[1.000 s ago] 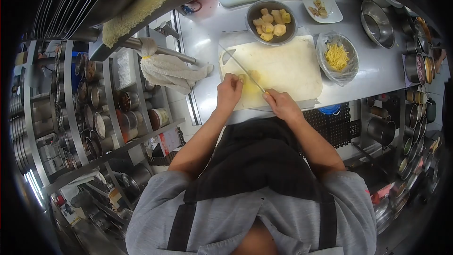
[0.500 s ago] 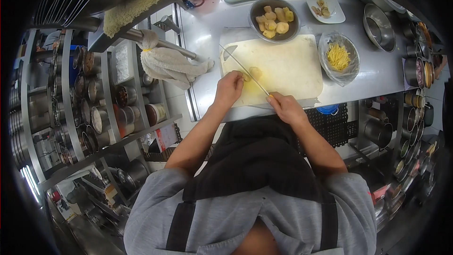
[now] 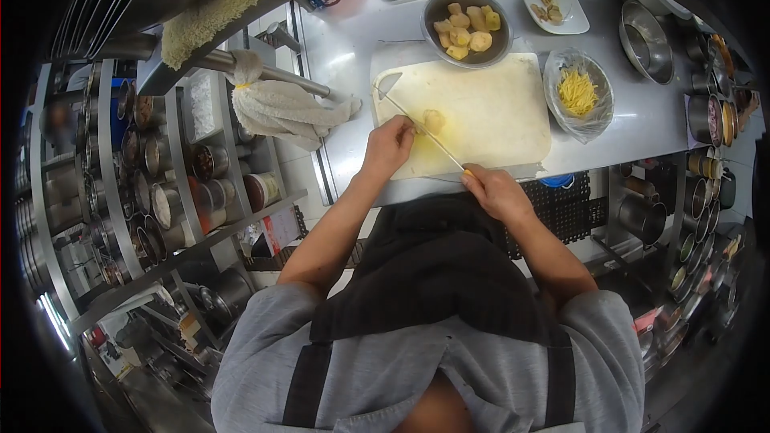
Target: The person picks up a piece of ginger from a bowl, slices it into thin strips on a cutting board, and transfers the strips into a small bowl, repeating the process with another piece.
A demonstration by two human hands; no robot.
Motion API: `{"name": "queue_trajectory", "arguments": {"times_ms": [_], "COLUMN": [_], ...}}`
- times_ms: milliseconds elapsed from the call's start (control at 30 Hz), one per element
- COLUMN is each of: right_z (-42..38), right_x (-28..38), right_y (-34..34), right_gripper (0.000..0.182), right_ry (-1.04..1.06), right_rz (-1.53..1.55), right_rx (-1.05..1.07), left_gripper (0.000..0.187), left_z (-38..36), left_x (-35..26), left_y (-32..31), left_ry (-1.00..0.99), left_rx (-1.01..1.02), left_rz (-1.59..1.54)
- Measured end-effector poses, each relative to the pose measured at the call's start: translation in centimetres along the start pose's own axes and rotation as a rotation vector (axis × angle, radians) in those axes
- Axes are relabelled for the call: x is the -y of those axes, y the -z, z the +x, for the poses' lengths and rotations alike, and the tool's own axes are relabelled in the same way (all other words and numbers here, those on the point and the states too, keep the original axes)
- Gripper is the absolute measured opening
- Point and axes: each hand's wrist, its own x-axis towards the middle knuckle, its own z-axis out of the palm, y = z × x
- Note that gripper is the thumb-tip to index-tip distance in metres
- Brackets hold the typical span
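A knife (image 3: 421, 130) is gripped at its handle by the right hand (image 3: 496, 191), the fist closed near the lower edge of the board (image 3: 497, 116), with the long blade angled up and left toward the frame's centre-top. A pale yellow piece (image 3: 434, 120), probably ginger though the view is too small to be sure, is pinned just beside the blade by the curled fingers of the left hand (image 3: 388, 147), apparently to keep it steady and the fingertips clear of the edge. Most of the board to the right is left bare, giving room for cut pieces. Above the board a bowl (image 3: 468, 27) of peeled chunks is set within reach; to the right, a lined bowl of shreds (image 3: 577, 94). A towel (image 3: 281, 111) is hung at the counter's left edge.
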Motion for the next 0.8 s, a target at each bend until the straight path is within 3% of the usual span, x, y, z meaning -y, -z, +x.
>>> {"name": "queue_trajectory", "arguments": {"times_ms": [300,600,800], "right_z": [5.6,1.5,0.5], "right_x": [0.4,0.9,0.6], "right_y": [-2.4,0.9,0.8], "right_gripper": [0.030,0.031,0.032], "right_ry": [0.058,-0.055,-0.020], "right_rz": [0.076,0.071,0.075], "right_rx": [-0.058,0.018,0.007], "left_gripper": [0.011,0.011,0.009], "left_z": [-0.1,0.3,0.1], "left_x": [0.3,0.0,0.1], "left_y": [-0.2,-0.2,-0.3], "left_ry": [-0.010,-0.038,-0.054], "left_rx": [-0.026,-0.021,-0.049], "left_rz": [-0.052,-0.030,-0.044]}}
